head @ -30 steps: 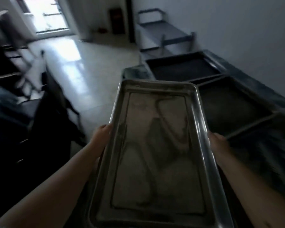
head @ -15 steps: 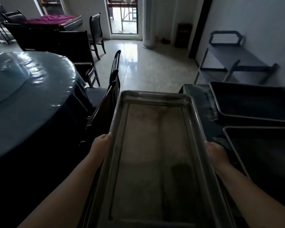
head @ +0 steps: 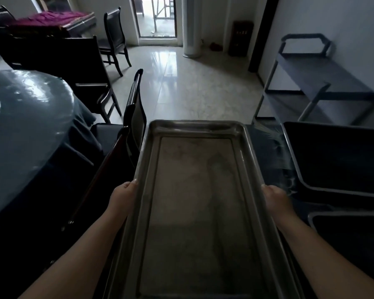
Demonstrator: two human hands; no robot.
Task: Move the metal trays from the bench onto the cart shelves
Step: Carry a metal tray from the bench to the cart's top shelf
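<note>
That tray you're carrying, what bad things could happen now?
The tray is long, and each hand, left hand and right hand, holds only a side rim, so it might tip. Its far end could bump the chair on the left. The floor toward the cart looks shiny, maybe slippery.

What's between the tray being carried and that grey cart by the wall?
In the head view, only bare pale floor separates the carried tray from the cart.

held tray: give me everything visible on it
The tray is a long rectangular pan of dull, smudged grey metal with a raised rolled rim, rounded corners and a flat recessed floor, empty. It is held roughly level, long axis pointing away. The left hand and right hand grip its long edges. Its near end is out of frame.
</note>
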